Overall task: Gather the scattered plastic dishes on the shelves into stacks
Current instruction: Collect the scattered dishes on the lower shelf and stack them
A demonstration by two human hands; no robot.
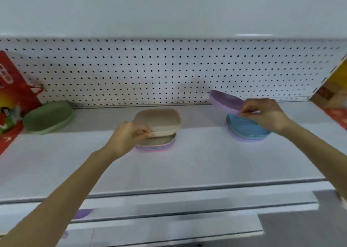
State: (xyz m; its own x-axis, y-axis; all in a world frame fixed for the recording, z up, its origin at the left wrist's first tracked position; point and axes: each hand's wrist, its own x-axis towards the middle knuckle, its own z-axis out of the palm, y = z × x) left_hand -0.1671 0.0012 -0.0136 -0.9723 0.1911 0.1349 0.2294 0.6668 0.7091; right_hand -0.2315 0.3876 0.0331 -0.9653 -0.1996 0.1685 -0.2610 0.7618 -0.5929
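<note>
Left hand: fingers curled and thumb closed on the near left rim of the beige dish, a pinch grip. The dish is held tilted, its near left edge low and touching or just above the oblong stack, its far side raised clear. The stack's top dish is beige; blue and pink edges show below.

Right hand: fingertips and thumb pinch the right rim of the purple plate. The plate is off the shelf and tilted, far left edge high against the pegboard, held edge low over the round stack. That stack has blue on top and lilac at the base. The hand hides its right side, so contact between plate and stack cannot be judged.

Both stacks sit on the shelf, well apart, oblong at centre, round to the right.

The green dish sits at far left, near the pegboard, apart from both stacks. It may be more than one nested; unclear.

A red pack stands just beside the green dish at the left edge. A box stands at far right. Neither lies between the hands and the stacks. A purple item shows on the lower shelf, blurred.
</note>
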